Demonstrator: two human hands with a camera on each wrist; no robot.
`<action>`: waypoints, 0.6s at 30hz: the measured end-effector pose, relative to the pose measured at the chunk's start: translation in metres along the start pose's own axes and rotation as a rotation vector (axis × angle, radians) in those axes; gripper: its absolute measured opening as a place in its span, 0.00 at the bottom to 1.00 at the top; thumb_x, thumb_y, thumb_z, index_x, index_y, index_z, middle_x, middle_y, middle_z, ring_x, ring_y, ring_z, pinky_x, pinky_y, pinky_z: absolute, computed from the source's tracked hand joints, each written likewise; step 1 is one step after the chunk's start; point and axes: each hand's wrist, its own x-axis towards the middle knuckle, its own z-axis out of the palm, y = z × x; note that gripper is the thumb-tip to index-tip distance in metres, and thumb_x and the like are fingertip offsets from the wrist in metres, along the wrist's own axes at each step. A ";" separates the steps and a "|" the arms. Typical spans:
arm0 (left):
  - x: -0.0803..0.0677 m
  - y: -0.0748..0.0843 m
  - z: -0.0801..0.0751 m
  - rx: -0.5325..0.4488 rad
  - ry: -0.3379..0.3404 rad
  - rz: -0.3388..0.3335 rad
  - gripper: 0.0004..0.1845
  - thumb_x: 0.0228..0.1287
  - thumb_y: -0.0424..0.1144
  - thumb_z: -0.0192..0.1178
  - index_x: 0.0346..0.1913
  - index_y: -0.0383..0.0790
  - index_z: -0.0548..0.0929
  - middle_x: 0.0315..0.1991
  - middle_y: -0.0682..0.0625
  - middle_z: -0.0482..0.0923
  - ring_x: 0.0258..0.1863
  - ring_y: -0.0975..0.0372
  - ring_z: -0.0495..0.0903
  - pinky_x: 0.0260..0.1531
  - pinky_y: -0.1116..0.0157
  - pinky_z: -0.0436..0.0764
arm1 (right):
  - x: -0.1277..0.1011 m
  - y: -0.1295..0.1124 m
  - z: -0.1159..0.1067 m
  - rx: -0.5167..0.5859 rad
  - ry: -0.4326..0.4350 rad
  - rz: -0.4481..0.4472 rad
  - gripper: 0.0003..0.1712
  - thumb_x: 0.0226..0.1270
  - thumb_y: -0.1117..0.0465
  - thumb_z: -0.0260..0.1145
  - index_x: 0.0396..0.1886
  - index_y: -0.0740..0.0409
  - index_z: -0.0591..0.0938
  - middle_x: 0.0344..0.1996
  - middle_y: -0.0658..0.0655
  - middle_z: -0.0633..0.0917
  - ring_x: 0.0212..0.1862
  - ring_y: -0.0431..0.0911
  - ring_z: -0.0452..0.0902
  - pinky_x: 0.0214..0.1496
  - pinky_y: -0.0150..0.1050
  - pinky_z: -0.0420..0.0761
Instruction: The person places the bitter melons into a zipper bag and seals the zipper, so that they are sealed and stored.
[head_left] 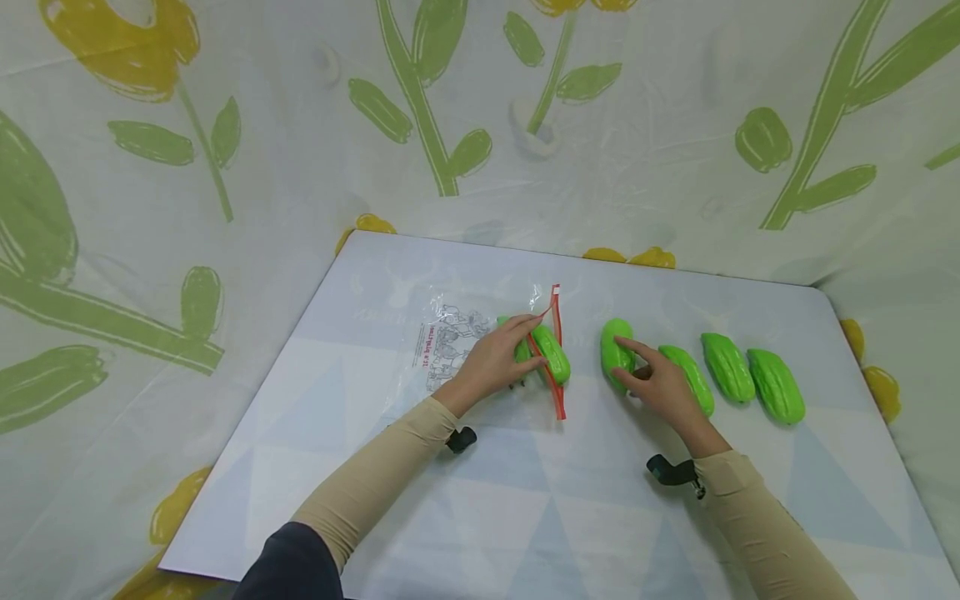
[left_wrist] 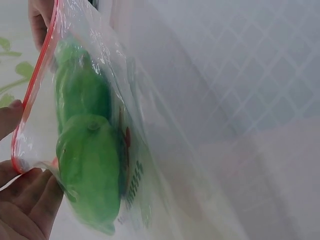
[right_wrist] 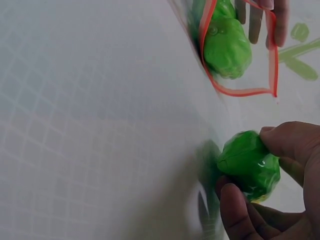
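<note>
My left hand (head_left: pixel 491 358) holds the red-edged mouth of a clear zip bag (head_left: pixel 416 375), thumb and fingers at the rim. The bag lies on the table with its mouth gaping to the right. Two green ridged toy vegetables (left_wrist: pixel 90 170) lie inside, end to end, near the opening. To the right of the bag, my right hand (head_left: pixel 667 387) grips another green ridged toy vegetable (right_wrist: pixel 247 162) between thumb and fingers. In the right wrist view, this one is just below the bag's red zip edge (right_wrist: pixel 245 92).
Three more green toy vegetables lie in a row right of my right hand, one partly behind it (head_left: pixel 686 375), then a middle one (head_left: pixel 727 367) and a far right one (head_left: pixel 776 387). The white table (head_left: pixel 337 292) is backed by a flower-printed curtain (head_left: pixel 637 192).
</note>
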 end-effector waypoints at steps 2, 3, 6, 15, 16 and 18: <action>0.000 0.000 0.000 0.001 -0.001 -0.001 0.38 0.59 0.58 0.59 0.69 0.47 0.63 0.66 0.55 0.63 0.62 0.60 0.67 0.57 0.62 0.71 | 0.000 0.000 0.000 0.009 -0.003 -0.012 0.34 0.61 0.45 0.64 0.67 0.37 0.66 0.38 0.61 0.80 0.30 0.47 0.78 0.25 0.38 0.77; 0.000 0.001 0.000 0.001 -0.001 -0.001 0.38 0.59 0.58 0.59 0.69 0.47 0.63 0.66 0.55 0.63 0.63 0.60 0.67 0.57 0.62 0.71 | -0.001 0.000 0.000 0.015 -0.004 -0.019 0.34 0.61 0.45 0.64 0.67 0.37 0.66 0.37 0.61 0.81 0.30 0.47 0.78 0.25 0.38 0.77; 0.000 0.001 0.000 0.003 0.001 0.000 0.38 0.59 0.58 0.59 0.69 0.46 0.63 0.66 0.55 0.63 0.63 0.60 0.66 0.58 0.62 0.70 | -0.001 0.001 0.000 0.030 -0.010 -0.035 0.34 0.61 0.46 0.64 0.67 0.37 0.66 0.35 0.60 0.82 0.30 0.48 0.79 0.25 0.39 0.78; 0.000 0.000 0.000 -0.005 0.013 -0.002 0.38 0.59 0.58 0.59 0.69 0.46 0.64 0.66 0.55 0.63 0.63 0.60 0.66 0.58 0.62 0.70 | -0.001 0.001 0.001 0.036 -0.020 -0.038 0.35 0.60 0.42 0.63 0.67 0.35 0.65 0.36 0.60 0.81 0.31 0.48 0.79 0.26 0.39 0.77; 0.000 0.000 0.000 -0.005 0.013 -0.003 0.38 0.59 0.58 0.59 0.69 0.46 0.63 0.66 0.55 0.63 0.63 0.61 0.66 0.58 0.62 0.70 | -0.001 0.001 0.001 0.036 -0.022 -0.040 0.35 0.60 0.43 0.63 0.67 0.34 0.65 0.36 0.60 0.81 0.31 0.48 0.79 0.26 0.39 0.77; 0.000 0.000 0.001 -0.007 0.015 -0.003 0.38 0.59 0.58 0.59 0.69 0.47 0.63 0.66 0.55 0.63 0.63 0.61 0.66 0.58 0.62 0.70 | -0.001 0.001 0.001 0.032 -0.025 -0.045 0.35 0.60 0.43 0.63 0.67 0.35 0.65 0.36 0.60 0.81 0.31 0.48 0.79 0.26 0.39 0.77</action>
